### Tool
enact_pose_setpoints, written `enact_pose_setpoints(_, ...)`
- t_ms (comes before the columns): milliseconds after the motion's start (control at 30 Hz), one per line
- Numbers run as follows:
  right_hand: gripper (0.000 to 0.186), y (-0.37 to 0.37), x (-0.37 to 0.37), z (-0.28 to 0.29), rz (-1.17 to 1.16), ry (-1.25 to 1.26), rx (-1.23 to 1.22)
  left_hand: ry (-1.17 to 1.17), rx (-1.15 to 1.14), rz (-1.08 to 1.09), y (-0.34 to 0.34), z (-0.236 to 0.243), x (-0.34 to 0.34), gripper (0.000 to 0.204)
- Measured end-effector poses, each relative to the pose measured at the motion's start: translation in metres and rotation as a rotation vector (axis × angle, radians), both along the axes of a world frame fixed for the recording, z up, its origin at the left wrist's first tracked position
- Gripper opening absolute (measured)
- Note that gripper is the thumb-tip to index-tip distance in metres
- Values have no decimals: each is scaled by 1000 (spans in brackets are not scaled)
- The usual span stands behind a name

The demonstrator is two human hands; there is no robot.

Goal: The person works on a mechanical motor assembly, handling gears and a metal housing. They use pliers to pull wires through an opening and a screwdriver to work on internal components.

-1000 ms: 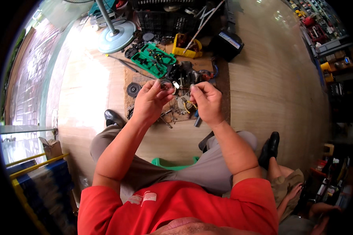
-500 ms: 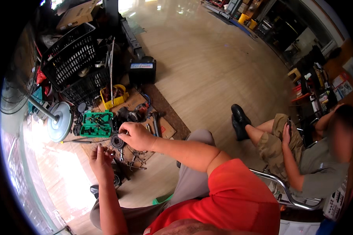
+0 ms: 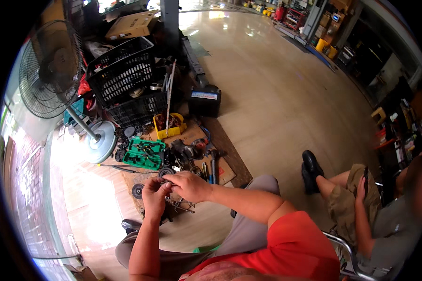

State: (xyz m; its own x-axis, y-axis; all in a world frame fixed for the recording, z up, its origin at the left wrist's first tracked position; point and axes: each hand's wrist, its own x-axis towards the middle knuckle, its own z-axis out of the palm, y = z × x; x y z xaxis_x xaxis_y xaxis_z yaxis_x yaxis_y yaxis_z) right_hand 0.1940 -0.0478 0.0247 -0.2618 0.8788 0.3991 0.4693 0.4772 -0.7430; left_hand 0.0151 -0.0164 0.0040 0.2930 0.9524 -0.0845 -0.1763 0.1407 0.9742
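Observation:
My left hand [image 3: 154,197] and my right hand [image 3: 191,186] meet above the cardboard on the floor, fingertips touching. The left pinches a small metal part [image 3: 164,182], mostly covered by the fingers. The right hand's fingers close at the same spot, and what they hold is hidden. Just beyond them lies a dark round grooved part [image 3: 166,173], and a black ring-shaped part [image 3: 138,191] rests left of my left hand. An open green tool case [image 3: 145,153] sits farther off. Beside it lie a dark power tool [image 3: 185,149] and a hammer [image 3: 214,164].
A standing fan [image 3: 96,136] is at the left. Black crates [image 3: 126,77], a yellow bin [image 3: 169,125] and a car battery [image 3: 205,101] stand beyond the tools. At the right a seated person [image 3: 356,201] holds a phone, legs stretched toward me.
My hands have come together from apart, the left moving toward the right. The whole view has shifted, so the surroundings sit farther right and lower.

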Motion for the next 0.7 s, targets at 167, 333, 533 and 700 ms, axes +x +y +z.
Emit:
enact_pose_setpoints(167, 45, -5, 2, -3, -23, 46, 17, -14, 15, -32, 0, 2, 5, 21)
enact_pose_setpoints(333, 50, -5, -3, -6, -4, 78, 1, -97, -40, -73, -2, -1, 3, 19)
enact_pose_setpoints(533, 45, -3, -5, -11, -27, 41, -51, -38, -62, -109, -4, 9, -4, 17)
enact_pose_setpoints(700, 41, -1, -1, -8, -48, 2, -98, -17, -73, -155, -4, 16, -7, 21)
